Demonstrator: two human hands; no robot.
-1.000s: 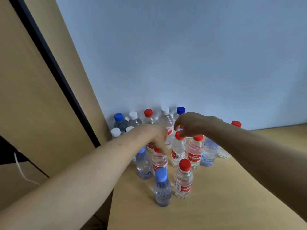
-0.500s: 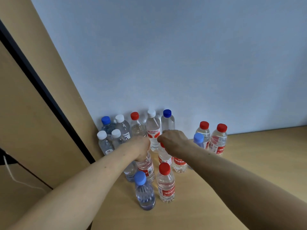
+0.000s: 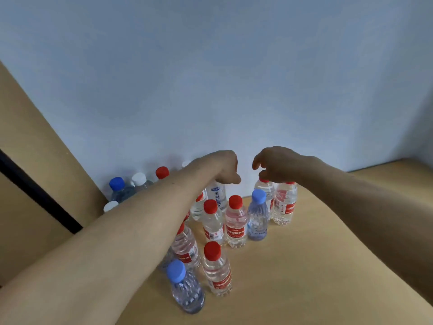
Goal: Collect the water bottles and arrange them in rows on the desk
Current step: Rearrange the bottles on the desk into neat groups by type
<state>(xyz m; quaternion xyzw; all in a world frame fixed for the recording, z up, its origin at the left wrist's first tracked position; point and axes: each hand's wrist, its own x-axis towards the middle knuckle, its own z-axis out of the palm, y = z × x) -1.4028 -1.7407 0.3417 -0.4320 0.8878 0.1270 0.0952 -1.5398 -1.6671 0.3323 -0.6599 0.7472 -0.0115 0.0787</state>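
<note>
- My left hand [image 3: 220,168] sits on top of the tall bottle [image 3: 216,199] with the blue-lettered label; its fingers are curled down round the neck, and the cap is hidden under the palm.
- My right hand [image 3: 276,166] hovers just right of the tall bottle, fingers loosely bent and a little spread, thumb apart from them, holding nothing; I cannot tell whether it touches the red-capped pair [image 3: 284,205] right beneath it.
- In front of the tall bottle the other water bottles [image 3: 235,221] stand upright on the desk [image 3: 304,266], close-packed; the nearest is a blue-capped bottle [image 3: 185,289].
- To the left of the tall bottle my left forearm [image 3: 131,231] covers much of the cluster; only the caps [image 3: 138,178] of the back bottles show above it, so I cannot count them.
- Labels are too blurred to read.
</note>
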